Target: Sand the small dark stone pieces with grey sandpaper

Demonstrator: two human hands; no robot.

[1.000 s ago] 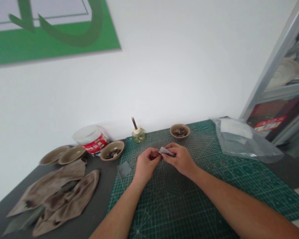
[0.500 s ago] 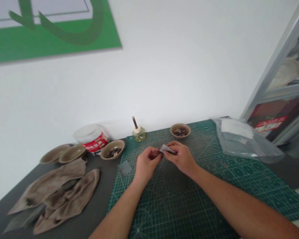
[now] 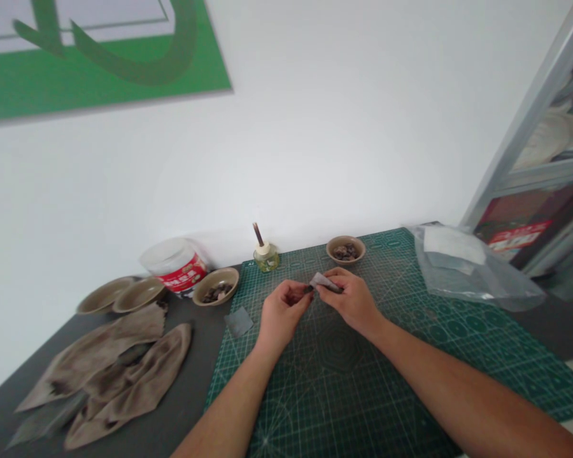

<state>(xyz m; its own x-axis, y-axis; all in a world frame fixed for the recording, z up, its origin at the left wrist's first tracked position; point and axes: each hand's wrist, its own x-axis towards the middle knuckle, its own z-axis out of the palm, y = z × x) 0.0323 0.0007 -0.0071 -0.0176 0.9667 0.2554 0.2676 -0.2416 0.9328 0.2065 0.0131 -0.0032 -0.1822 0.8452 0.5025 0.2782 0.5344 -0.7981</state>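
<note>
Above the green cutting mat (image 3: 386, 375), my two hands meet near the middle of the view. My right hand (image 3: 353, 300) is closed on a folded piece of grey sandpaper (image 3: 322, 280), pinched between thumb and fingers. Close beside it, my left hand (image 3: 285, 310) pinches a small dark piece (image 3: 309, 289), mostly hidden by the fingertips; its kind is too small to tell. The sandpaper's edge meets or nearly meets this piece. A flat grey square sheet (image 3: 239, 322) lies on the mat left of my left hand.
Behind my hands stands a bowl of dark lumps (image 3: 346, 250). A glass bottle with sticks (image 3: 266, 256), another bowl (image 3: 216, 286), a red-labelled tub (image 3: 174, 266) and stained cloths (image 3: 124, 375) are leftward. A clear plastic bag (image 3: 472, 267) lies right, near a shelf (image 3: 549, 178).
The folded sandpaper in my right hand has shifted slightly to the right and turned a little against the small piece. My left hand has hardly moved.
</note>
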